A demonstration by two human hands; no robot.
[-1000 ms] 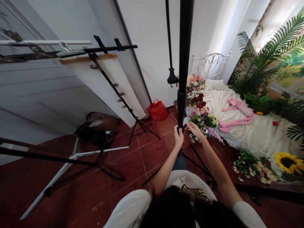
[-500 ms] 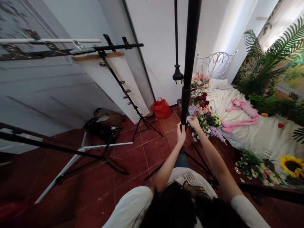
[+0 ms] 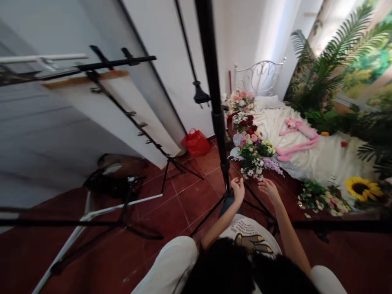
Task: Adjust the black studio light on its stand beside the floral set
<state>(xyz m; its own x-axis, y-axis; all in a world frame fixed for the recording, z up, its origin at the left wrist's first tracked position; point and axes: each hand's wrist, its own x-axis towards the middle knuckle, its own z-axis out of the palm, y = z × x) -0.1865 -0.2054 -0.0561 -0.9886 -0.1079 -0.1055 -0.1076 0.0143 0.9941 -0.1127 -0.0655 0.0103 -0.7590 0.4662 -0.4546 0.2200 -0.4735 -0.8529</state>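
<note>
A black light stand (image 3: 218,122) rises in front of me, its tripod legs spread on the floor near my feet. Just right of its lower pole is my left hand (image 3: 238,189), fingers loosely bent and holding nothing. Farther right, my right hand (image 3: 269,190) hangs in the air with its fingers apart, also free of any object. Close beyond both hands lies a bunch of artificial flowers (image 3: 253,148). A black power plug (image 3: 200,94) dangles on its cord left of the pole.
A backdrop stand with clips (image 3: 118,107) and a red bag (image 3: 196,143) are at left. White stand legs (image 3: 119,207) cross the tiled floor (image 3: 171,220). A bed with a white cover (image 3: 330,157), a pink plush toy (image 3: 301,130) and a sunflower (image 3: 363,188) are at right.
Both hands have let go of the black stand and come down toward me, the right one moving out to the right. The view has shifted, so the pole now leans left.
</note>
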